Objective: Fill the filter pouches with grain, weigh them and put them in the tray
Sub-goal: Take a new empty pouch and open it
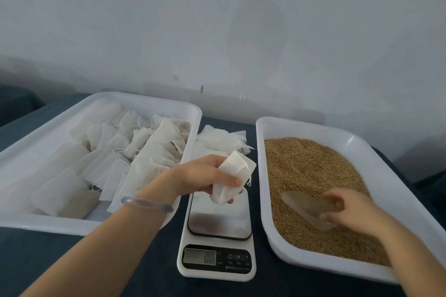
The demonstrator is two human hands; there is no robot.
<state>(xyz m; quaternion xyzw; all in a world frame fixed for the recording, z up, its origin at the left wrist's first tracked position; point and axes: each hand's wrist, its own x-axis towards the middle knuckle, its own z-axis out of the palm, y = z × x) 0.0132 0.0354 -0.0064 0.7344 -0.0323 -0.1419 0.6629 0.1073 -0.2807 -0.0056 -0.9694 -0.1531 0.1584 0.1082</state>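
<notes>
dark tabletop [149, 272], grey wall. left grip [205, 176] curled round pouch [237, 165] above scale [218, 219]; right grip [350, 210] pinching scoop [304, 204] in grain [309, 164]. risk: slack pouch mouth, grain spilled onto scale.

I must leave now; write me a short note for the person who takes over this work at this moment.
Left hand holds a pouch above the scale, seemingly unfilled. Right hand grips the scoop in the grain tray. Many pouches lie in the left tray; spare pouches lie behind the scale. Left: fill, weigh and tray this pouch, then the spares.
</notes>
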